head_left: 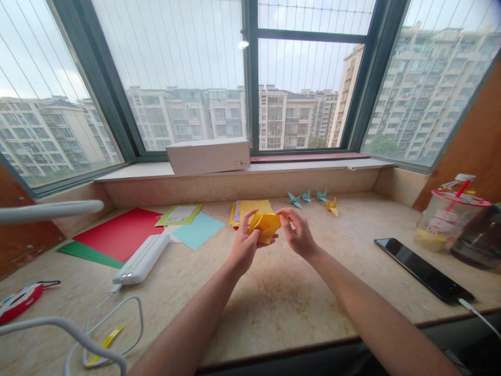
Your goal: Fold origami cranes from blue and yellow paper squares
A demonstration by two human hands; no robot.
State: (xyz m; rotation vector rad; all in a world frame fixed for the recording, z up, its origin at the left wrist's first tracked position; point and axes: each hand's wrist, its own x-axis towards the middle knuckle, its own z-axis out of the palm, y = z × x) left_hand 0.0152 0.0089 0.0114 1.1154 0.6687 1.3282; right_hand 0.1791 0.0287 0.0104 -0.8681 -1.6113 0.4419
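A partly folded piece of yellow paper is held above the stone counter, between both hands. My left hand grips its left side with fingers curled around it. My right hand pinches its upper right corner between thumb and fingers. Behind the hands lies a stack of coloured paper sheets, yellow on top. Three small blue paper cranes and one yellow crane stand further back to the right.
Red, green and light blue sheets lie at the left, beside a white power bank with a cable. A black phone and a plastic cup are at the right. A white box rests on the windowsill.
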